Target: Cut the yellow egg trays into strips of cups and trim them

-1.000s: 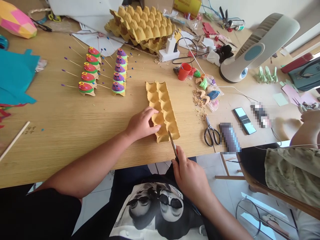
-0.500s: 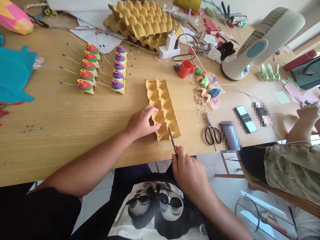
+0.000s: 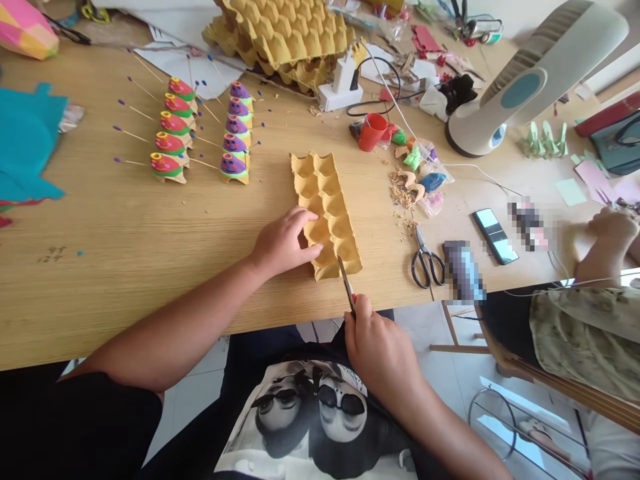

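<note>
A two-row strip of yellow egg tray [image 3: 327, 210] lies on the table before me, cups facing up. My left hand [image 3: 285, 243] grips its left edge, with the thumb and fingers bent over the cups. In my right hand [image 3: 383, 343], at the table's front edge, is a knife [image 3: 346, 280] with a narrow metal blade and some red near the handle. The blade's tip touches the strip's near end, between the two rows. Most of the handle is hidden in my fist.
Painted egg-tray pieces [image 3: 234, 167] with sticks stand in two rows at the left. Stacked egg trays [image 3: 285, 33] are behind. To the right are scissors [image 3: 427, 260], a red cup [image 3: 373, 132], a fan [image 3: 520, 87] and a phone [image 3: 495, 235]. Another person's hand [image 3: 613, 227] is at far right.
The view has shifted slightly, so the things at the back appear a little higher. Both hands, the egg-tray strip and the knife keep nearly the same positions.
</note>
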Available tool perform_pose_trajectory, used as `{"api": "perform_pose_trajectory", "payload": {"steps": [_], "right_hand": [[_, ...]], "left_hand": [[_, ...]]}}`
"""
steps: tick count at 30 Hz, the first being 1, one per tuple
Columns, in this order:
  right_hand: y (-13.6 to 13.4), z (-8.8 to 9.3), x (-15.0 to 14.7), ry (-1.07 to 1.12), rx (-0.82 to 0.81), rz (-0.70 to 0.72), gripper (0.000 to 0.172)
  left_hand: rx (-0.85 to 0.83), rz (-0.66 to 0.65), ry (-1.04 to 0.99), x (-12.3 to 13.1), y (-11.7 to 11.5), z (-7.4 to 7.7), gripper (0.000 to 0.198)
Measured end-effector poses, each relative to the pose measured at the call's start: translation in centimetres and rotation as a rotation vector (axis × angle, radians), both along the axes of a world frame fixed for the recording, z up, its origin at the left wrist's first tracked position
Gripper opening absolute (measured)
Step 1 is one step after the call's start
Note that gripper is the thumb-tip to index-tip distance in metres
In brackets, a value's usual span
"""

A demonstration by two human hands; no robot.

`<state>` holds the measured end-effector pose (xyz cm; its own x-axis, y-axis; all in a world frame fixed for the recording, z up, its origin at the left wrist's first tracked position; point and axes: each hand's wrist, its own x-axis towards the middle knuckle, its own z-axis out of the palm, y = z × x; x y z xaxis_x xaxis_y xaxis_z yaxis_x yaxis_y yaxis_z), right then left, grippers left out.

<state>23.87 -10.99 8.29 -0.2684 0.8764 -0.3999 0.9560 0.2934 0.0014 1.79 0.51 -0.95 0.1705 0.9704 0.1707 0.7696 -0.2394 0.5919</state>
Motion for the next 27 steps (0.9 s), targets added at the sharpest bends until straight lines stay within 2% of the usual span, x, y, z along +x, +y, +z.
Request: {"api": "perform_pose_trajectory", "payload": {"steps": [12,27], "right_hand": [[0.18,0.29,0.03,-0.001,-0.043,-0.036,0.022],[0.31,-0.26,0.19,-0.003,0.009,-0.038,0.019]], "left_hand": [[-0.008,-0.011,0.002,-0.07,-0.01,0.08,0.049],[-0.002,0.004,-0.006,0.12,0.05,0.06,0.049]]}}
